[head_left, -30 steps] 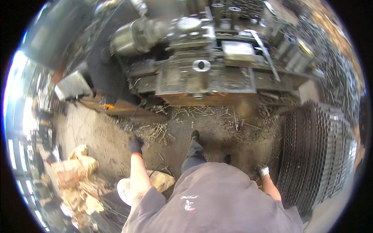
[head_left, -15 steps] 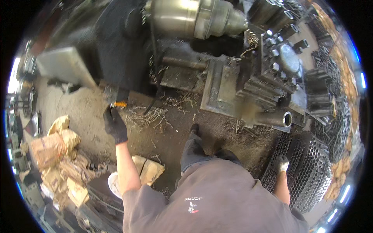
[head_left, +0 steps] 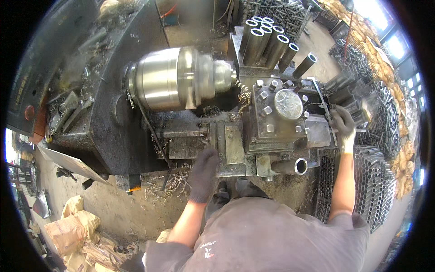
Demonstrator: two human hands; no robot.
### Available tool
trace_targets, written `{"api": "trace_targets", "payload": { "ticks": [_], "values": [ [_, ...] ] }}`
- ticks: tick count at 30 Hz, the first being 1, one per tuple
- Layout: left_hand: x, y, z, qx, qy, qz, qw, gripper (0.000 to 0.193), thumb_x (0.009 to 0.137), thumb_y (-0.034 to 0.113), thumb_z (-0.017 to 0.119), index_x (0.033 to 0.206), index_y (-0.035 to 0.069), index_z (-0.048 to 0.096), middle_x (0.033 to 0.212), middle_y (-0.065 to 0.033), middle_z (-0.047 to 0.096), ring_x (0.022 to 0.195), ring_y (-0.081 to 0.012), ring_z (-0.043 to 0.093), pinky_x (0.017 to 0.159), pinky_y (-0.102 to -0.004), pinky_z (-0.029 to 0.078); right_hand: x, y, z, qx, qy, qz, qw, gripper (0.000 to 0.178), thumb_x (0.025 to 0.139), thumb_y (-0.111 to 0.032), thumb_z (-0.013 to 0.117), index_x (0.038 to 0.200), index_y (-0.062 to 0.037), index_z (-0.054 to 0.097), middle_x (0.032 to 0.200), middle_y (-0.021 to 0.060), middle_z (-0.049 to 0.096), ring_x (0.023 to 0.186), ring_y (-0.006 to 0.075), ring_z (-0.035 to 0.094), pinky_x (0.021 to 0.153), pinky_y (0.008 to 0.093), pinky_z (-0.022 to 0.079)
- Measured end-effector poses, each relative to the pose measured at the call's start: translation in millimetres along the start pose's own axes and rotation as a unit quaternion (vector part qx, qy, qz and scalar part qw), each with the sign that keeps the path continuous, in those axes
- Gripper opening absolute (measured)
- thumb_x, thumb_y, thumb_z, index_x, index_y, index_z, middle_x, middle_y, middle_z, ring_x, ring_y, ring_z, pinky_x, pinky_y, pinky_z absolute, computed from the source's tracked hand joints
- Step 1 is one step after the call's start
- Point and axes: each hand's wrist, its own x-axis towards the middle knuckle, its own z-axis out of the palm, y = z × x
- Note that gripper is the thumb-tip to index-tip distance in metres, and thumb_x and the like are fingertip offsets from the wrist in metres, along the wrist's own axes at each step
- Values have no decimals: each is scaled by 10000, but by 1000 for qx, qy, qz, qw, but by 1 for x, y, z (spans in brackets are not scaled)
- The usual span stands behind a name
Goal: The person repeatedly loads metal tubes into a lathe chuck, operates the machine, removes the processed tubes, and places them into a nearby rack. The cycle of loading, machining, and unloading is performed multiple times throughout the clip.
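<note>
Slim metal bar (head_left: 322, 100), caliper-like in outline, lies slantwise at the right side of the lathe, just beyond the square tool post (head_left: 263, 124) with its bolts and round cap. The gloved right hand (head_left: 343, 121) is at the bar's near right side, fingers bent; whether they are clamped on it I cannot tell. The left hand (head_left: 204, 174), in a dark glove, is over the front edge of the lathe carriage (head_left: 234, 145), its fingers close together; I cannot tell whether it touches or grips anything. Left of the tool post is the silver chuck (head_left: 163, 79), blurred toward its narrow end, with curled shavings (head_left: 244, 96) between the two. Behind the tool post stand upright tubes (head_left: 269, 50). A hollow cylinder (head_left: 290, 167) points rightward at the front, near stacked tubes (head_left: 371, 186). Paper sacks (head_left: 65, 233) sit on the floor (head_left: 122, 206) at lower left.
</note>
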Motion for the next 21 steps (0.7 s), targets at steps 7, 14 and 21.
{"api": "trace_targets", "payload": {
  "ticks": [7,14,21],
  "values": [
    [167,72,126,-252,-128,46,958,429,1097,339,604,1358,2,651,1268,-103,712,1153,-206,649,1008,-346,507,99,-6,96,-222,-407,-231,855,690,794,-31,742,1462,-74,575,1181,178,766,1084,273,744,938,377,590],
    [146,105,117,85,134,179,971,408,956,290,792,1230,2,700,1091,-122,746,974,-193,690,901,-375,546,116,36,78,-388,-349,-258,813,184,843,-251,721,934,-103,784,884,182,752,832,412,721,779,488,570],
    [186,197,116,323,44,237,915,418,959,410,738,1117,23,717,1054,-184,761,925,-331,744,862,-441,561,129,-12,-36,-249,-444,43,859,272,852,-183,762,1081,-49,821,881,81,799,708,168,729,688,333,597]
  ]
}}
